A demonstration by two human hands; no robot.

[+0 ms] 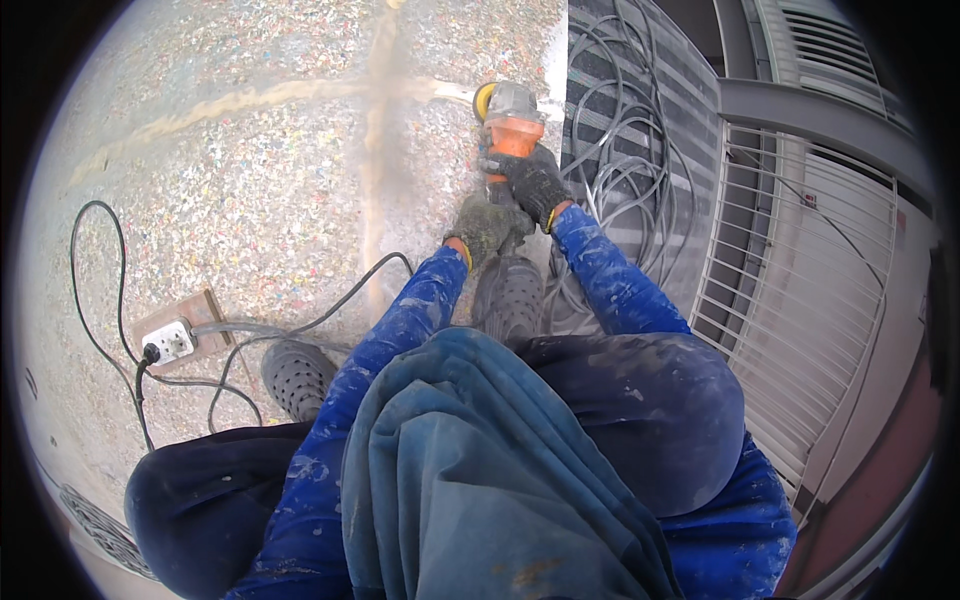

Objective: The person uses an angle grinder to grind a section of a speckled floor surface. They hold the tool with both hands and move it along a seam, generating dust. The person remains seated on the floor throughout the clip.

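Note:
An orange and grey angle grinder (514, 132) is held out in front of my feet, its yellow-edged disc (484, 102) at the end of a pale seam (300, 92) in the speckled floor. My right hand (538, 184), in a dark work glove, is wrapped round the grinder's body just behind the orange part. Lower and to the left, my left hand (482, 228), in a dusty grey glove, closes round the rear of the tool. The fingers' undersides are hidden. Whether the disc touches the floor I cannot tell.
A white socket block (172, 343) with a black plug rests on a board at the left, its black cable (125, 245) looping nearby. Coiled grey cable (625, 150) lies on the striped surface at right. Beyond it stands a white barred rack (790, 270). My grey clogs (510, 300) flank the cord.

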